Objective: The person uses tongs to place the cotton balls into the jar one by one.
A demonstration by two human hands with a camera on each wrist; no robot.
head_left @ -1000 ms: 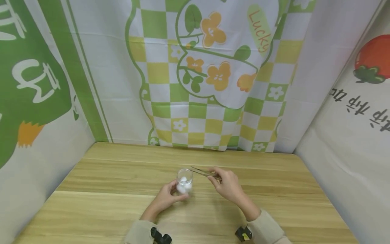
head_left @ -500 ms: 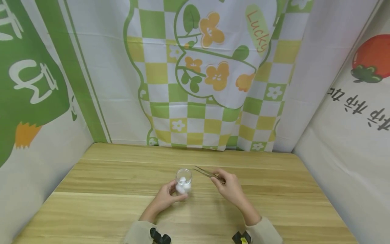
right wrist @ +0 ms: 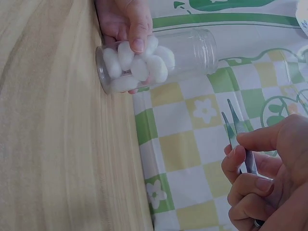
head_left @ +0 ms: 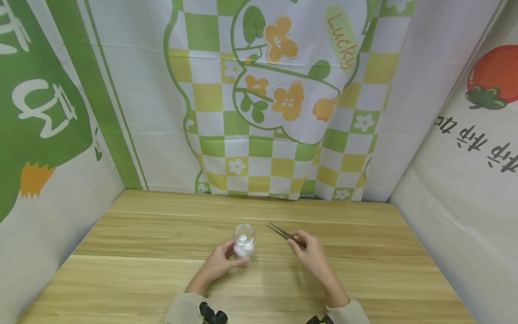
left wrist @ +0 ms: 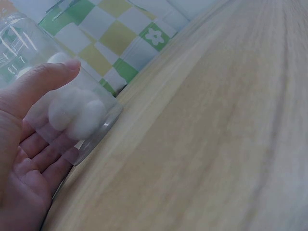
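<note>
A clear, lidless jar [head_left: 244, 233] stands upright on the wooden table, its lower half filled with several white cotton balls [right wrist: 139, 67]. My left hand [head_left: 220, 261] grips the jar low down, thumb across the near side and fingers round the far side, as the left wrist view shows up close. To the right of the jar, my right hand [head_left: 311, 254] pinches metal tweezers [head_left: 285, 233] between thumb and fingers. The tweezers' tips are apart, with nothing between them, and point up and left toward the jar's mouth without touching it.
The wooden table [head_left: 162, 225] runs back to a green, yellow and white checked curtain [head_left: 259, 148]. Printed cloth walls close off the left and right sides. A black camera mount [head_left: 212, 313] sits on the left wrist.
My right hand has drawn the tweezers rightward, away from the jar's mouth. The left hand and the jar stay nearly in place.
</note>
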